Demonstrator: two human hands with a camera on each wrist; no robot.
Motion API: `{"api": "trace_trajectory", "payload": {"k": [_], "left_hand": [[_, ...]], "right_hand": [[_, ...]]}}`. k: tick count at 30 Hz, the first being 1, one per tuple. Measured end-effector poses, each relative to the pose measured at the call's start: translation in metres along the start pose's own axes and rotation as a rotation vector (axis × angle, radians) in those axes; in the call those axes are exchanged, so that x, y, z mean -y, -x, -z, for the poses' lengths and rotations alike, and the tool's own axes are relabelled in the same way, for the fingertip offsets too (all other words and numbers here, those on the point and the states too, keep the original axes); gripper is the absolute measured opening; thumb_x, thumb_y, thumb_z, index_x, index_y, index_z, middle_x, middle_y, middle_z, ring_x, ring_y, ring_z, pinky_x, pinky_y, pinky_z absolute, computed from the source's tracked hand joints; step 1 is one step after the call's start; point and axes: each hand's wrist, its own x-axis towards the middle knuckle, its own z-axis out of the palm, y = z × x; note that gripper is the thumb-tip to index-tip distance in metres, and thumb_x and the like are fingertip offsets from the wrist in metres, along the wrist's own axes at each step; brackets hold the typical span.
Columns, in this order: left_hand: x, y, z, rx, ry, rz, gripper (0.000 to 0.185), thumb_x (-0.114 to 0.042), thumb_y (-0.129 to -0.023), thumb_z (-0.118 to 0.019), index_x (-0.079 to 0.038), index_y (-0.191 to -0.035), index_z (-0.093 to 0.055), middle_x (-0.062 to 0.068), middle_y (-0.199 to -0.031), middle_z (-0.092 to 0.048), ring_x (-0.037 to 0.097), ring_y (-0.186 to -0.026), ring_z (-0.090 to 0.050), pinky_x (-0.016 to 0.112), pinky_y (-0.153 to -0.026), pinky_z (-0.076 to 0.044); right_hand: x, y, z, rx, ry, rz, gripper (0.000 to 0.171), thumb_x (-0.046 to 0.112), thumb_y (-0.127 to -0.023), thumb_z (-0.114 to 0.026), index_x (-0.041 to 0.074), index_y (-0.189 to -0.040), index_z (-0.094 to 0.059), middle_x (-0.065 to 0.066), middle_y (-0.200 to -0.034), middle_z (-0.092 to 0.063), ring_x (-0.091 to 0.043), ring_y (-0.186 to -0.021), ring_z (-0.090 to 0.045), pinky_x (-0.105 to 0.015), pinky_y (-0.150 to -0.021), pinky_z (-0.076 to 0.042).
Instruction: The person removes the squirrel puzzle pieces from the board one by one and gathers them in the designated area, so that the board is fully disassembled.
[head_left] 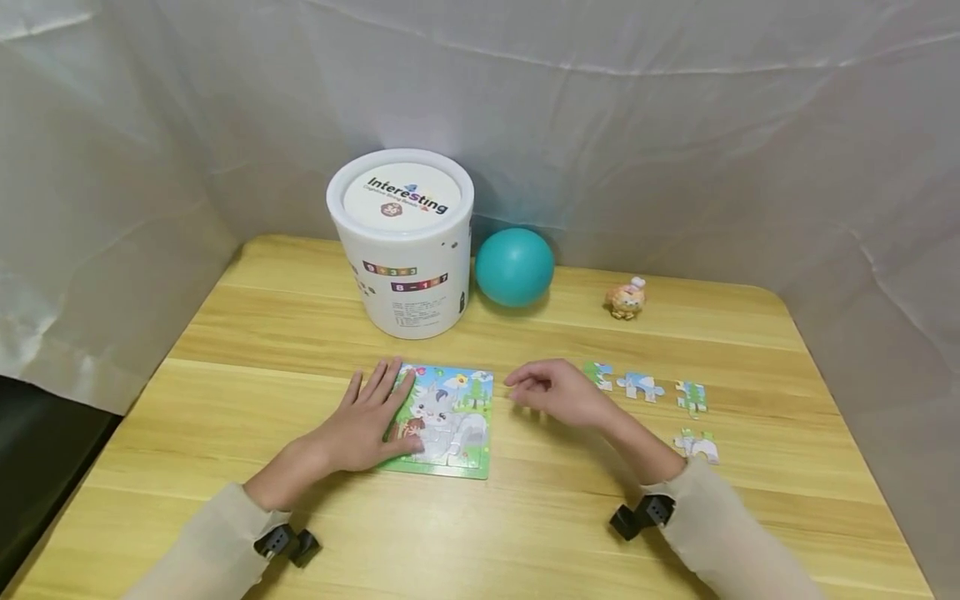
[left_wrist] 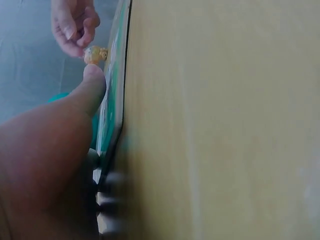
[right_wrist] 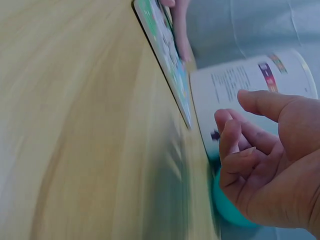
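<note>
Two hands at the puzzle board [head_left: 446, 423] — left hand [head_left: 365, 423] flat, pressing it; right hand [head_left: 558, 392] loosely curled, empty — board likely thin, stiff, light: lift by edge.

Left hand [head_left: 365, 425] lies flat, fingers straight; right hand [head_left: 558, 392] hovers, fingers loosely curled.
</note>
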Motion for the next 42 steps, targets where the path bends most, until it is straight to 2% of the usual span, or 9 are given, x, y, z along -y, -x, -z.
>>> {"api": "trace_trajectory", "payload": {"k": [8,15,19,25,33,42], "left_hand": [[-0.002,-0.001,0.0,0.019,-0.008,0.022,0.107,-0.065,-0.092,-0.062,-0.002,-0.163,-0.014,0.025,-0.168,0.001,0.044,-0.154,0.003,0.068,-0.118,0.001],[-0.002,-0.002,-0.003,0.033,-0.031,0.042,0.114,-0.072,-0.087,-0.062,-0.002,-0.163,-0.013,0.023,-0.168,0.004,0.042,-0.155,0.005,0.067,-0.118,0.003],[0.0,-0.004,-0.006,0.036,-0.04,0.046,0.115,-0.074,-0.087,-0.06,-0.003,-0.163,-0.012,0.022,-0.168,0.007,0.041,-0.155,0.007,0.066,-0.119,0.006],[0.001,-0.003,-0.006,0.034,-0.038,0.043,0.115,-0.073,-0.088,-0.061,-0.002,-0.163,-0.011,0.023,-0.168,0.008,0.041,-0.154,0.008,0.066,-0.118,0.006],[-0.002,-0.001,-0.005,0.015,-0.024,0.036,0.112,-0.069,-0.088,-0.064,0.001,-0.162,-0.015,0.025,-0.168,0.002,0.044,-0.154,0.004,0.069,-0.117,0.002],[0.003,-0.001,-0.008,-0.011,-0.004,0.012,0.114,-0.071,-0.088,-0.063,0.002,-0.162,-0.015,0.027,-0.168,0.003,0.045,-0.154,0.005,0.069,-0.117,0.005]], "right_hand": [[0.017,-0.022,-0.025,0.005,0.021,0.032,0.028,0.013,-0.096,-0.072,0.002,-0.121,-0.071,-0.003,-0.098,-0.069,-0.014,-0.074,-0.057,-0.023,-0.06,-0.047],[0.025,-0.037,-0.047,-0.03,0.107,0.017,0.03,0.012,-0.093,-0.075,0.003,-0.121,-0.072,-0.002,-0.101,-0.069,-0.015,-0.084,-0.057,-0.027,-0.075,-0.05],[0.025,-0.041,-0.057,-0.037,0.127,0.021,0.034,0.011,-0.091,-0.077,0.002,-0.123,-0.071,-0.003,-0.103,-0.068,-0.013,-0.085,-0.057,-0.026,-0.076,-0.05],[0.027,-0.044,-0.069,-0.028,0.155,0.029,0.037,0.01,-0.091,-0.077,0.0,-0.126,-0.069,-0.004,-0.099,-0.063,-0.013,-0.082,-0.056,-0.025,-0.071,-0.049],[0.035,-0.046,-0.076,0.014,0.164,0.041,0.038,0.012,-0.092,-0.075,0.001,-0.127,-0.069,0.0,-0.091,-0.062,-0.011,-0.074,-0.053,-0.022,-0.061,-0.046],[0.041,-0.047,-0.081,0.011,0.178,0.035,0.038,0.009,-0.091,-0.076,0.0,-0.128,-0.069,0.001,-0.089,-0.062,-0.011,-0.07,-0.05,-0.022,-0.058,-0.043]]}}
